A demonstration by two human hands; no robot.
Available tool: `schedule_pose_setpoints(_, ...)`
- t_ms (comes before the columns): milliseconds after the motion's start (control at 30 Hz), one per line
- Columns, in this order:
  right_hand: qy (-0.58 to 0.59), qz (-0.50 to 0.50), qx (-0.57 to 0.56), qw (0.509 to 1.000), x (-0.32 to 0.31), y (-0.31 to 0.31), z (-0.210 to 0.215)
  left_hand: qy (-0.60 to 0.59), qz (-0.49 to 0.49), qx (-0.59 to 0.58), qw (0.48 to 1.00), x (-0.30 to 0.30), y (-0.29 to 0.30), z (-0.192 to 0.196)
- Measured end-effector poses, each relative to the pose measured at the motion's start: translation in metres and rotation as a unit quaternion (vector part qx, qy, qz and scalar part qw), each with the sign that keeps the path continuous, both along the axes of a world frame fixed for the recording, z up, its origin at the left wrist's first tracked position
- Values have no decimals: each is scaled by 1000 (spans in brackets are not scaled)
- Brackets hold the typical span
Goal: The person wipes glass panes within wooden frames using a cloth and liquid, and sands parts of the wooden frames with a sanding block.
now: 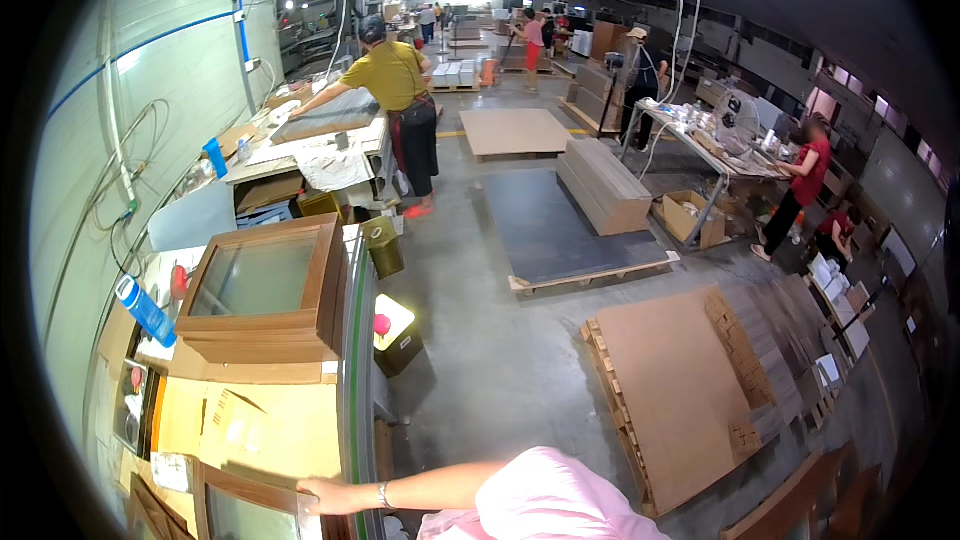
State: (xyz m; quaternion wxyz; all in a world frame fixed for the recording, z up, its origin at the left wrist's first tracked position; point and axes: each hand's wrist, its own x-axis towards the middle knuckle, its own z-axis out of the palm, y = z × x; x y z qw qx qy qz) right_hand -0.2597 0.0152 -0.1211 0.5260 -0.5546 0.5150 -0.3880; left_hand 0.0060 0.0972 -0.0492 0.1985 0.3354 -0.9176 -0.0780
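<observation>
I am looking down at a workbench along the left wall, and my left hand (335,496) is reaching across from the lower edge, a bracelet at the wrist, and resting on the top corner of a brown wooden-framed glass door panel (255,507) lying at the near end of the bench. The fingers are lying loosely spread over the frame's edge, touching it; they are not visibly curled round it, so I am reading this as a touch and not a firm hold. My right hand is not showing in the picture; only a pink sleeve (545,505) is filling the lower middle.

I am judging this panel to be stiff and fairly heavy for its size, with a glass pane that will be fragile and slippery. The wooden rails are the place to take hold, one on each long side, keeping off the glass.

A second wooden-framed glass panel (265,285) is sitting further up the bench on a stack of flat brown cardboard sheets (250,420), well apart from my hand. A blue plastic bottle (145,310) is lying just beside that stack, towards the wall.
</observation>
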Motion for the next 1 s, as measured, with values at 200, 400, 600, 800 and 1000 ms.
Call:
schedule_pose_setpoints(200,180,-102,-69,976,27,-61,39,24,92,-29,995,19,3,3)
schedule_pose_setpoints(400,266,-84,-104,955,73,-91,22,-120,174,61,975,-60,-28,1)
schedule_pose_setpoints(600,262,-99,-127,952,72,-95,6,-37,171,17,984,-15,16,9)
schedule_pose_setpoints(800,269,-75,-128,952,71,-90,16,-105,202,6,974,-29,10,-4)
schedule_pose_setpoints(1000,266,-60,-124,954,72,-94,19,-132,142,-27,981,-108,-34,3)
